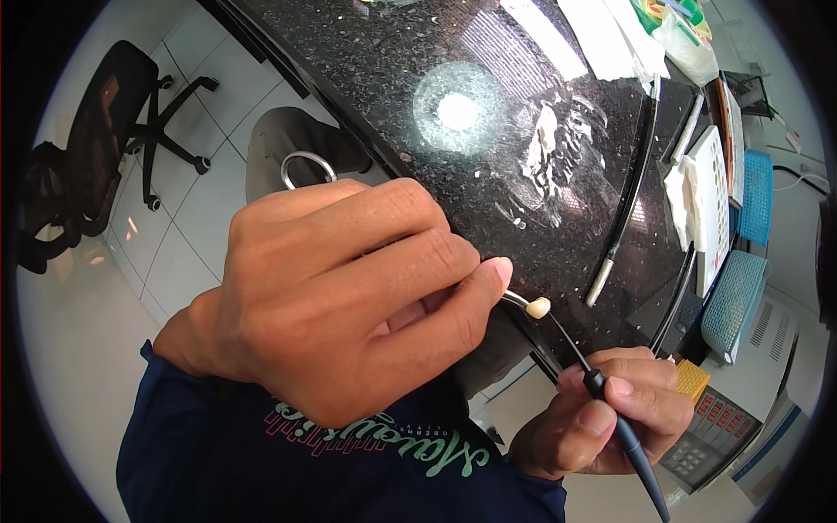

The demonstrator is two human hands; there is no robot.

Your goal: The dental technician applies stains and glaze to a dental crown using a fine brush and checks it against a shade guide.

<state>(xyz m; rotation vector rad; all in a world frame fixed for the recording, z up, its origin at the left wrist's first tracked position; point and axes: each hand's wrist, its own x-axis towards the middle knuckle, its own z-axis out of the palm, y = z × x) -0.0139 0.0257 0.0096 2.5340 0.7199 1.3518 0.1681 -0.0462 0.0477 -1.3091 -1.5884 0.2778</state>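
**Holding tooth (539,308) at clamp (514,298) tip, pointing thin tool (595,382) at it**

Gripping clamp snugly in left hand (349,296), closed around it, with ring handle (305,154) showing past the knuckles. Pinching thin tool pen-style in right hand (597,418), angled up toward the tooth. Can't tell at the tool's point whether touching tooth or just beside.

Seeing tooth in the air between both hands, against dark speckled table (349,44). Also seeing white smears (545,144) on the table, black tube (631,196) with metal end farther right, blue basket (734,305) beyond, black chair (113,113) off left.
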